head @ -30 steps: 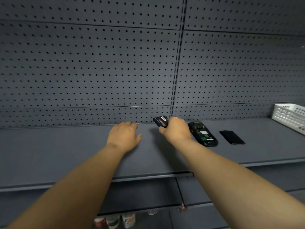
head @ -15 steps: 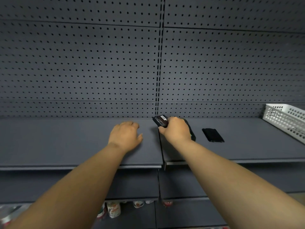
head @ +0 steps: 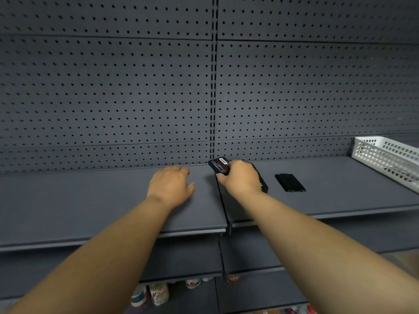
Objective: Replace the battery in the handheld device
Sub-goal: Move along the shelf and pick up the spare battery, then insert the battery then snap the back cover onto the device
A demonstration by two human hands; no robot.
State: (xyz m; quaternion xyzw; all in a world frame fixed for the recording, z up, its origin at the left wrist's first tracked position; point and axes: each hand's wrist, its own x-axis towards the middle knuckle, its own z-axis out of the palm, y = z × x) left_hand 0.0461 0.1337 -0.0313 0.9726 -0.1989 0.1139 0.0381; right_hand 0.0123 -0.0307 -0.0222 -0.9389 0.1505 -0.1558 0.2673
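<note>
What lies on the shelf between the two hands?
Nothing: the head view shows only bare shelf and its panel seam between the left hand and the right hand, which grips the battery.

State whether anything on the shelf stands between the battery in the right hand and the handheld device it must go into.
Nothing visible does. The right hand holds the battery directly beside the handheld device, which that hand mostly hides. The black cover lies farther right, out of the way.

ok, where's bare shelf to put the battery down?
Free: shelf left of the left hand, and between the black cover and white basket. Crowded: around the right hand holding the battery over the device.
</note>
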